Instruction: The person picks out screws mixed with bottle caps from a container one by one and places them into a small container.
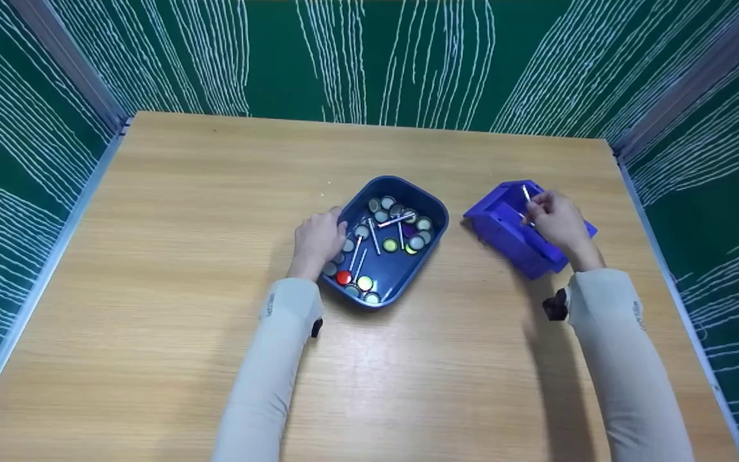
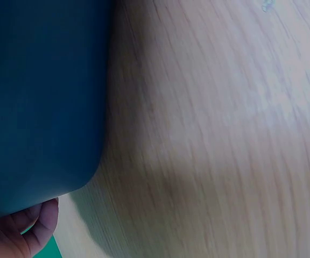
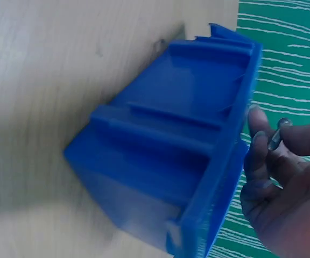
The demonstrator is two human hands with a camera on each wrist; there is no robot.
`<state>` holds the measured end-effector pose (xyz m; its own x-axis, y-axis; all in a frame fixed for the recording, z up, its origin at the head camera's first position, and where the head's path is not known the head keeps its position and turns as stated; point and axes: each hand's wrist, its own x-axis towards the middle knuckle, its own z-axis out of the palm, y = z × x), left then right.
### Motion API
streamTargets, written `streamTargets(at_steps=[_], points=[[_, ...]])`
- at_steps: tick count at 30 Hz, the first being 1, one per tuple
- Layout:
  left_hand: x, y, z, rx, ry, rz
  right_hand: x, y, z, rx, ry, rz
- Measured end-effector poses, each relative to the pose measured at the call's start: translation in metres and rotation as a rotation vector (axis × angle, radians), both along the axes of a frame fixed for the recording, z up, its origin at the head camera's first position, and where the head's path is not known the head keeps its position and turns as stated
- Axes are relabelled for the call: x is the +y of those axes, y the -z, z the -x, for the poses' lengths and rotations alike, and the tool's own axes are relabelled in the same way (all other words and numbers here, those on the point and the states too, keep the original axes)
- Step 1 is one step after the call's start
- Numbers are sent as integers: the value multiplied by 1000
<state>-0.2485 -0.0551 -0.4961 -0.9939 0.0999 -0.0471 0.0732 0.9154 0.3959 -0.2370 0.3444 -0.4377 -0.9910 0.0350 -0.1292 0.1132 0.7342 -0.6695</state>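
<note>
On the wooden tabletop [image 1: 151, 276], the person's left grip [image 1: 318, 242] holds the left rim of a dark blue bin [image 1: 396, 272] containing bottle caps [image 1: 416, 242], one of them red, and silver rods [image 1: 374, 236]. To the right, the right grip [image 1: 559, 221] pinches a small rod [image 1: 526, 193] over a purple bin [image 1: 510, 240]. Green walls [image 1: 270, 64] with white streaks rise behind.

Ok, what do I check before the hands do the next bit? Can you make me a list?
1. Left hand steadying the tray: ok, it grips the rim.
2. Right hand free: not ok, it pinches a small metal pin.
3. Tray and bin apart: ok, bare table shows between them.
4. Pins and caps separate in the tray: not ok, they're mixed.
5. Everything inside the bin: cannot tell, the right hand covers part.
</note>
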Motion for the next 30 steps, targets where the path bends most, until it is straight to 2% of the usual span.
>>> streamTargets(at_steps=[5, 11, 14, 18, 25, 30], points=[[0, 0, 0, -5, -7, 5, 2, 6, 0, -38, 14, -64], [1, 1, 0, -9, -1, 2, -1, 17, -1, -12, 80, -193], [2, 2, -1, -9, 6, 1, -2, 22, -2, -30, 114, -205], [2, 3, -1, -1, 13, 8, -2, 25, -4, -59, 120, -201], [1, 1, 0, 14, 4, 23, -6, 18, -2, 32, 93, -228], [0, 0, 1, 2, 6, 27, -10, 7, 0, 7, 78, -192]])
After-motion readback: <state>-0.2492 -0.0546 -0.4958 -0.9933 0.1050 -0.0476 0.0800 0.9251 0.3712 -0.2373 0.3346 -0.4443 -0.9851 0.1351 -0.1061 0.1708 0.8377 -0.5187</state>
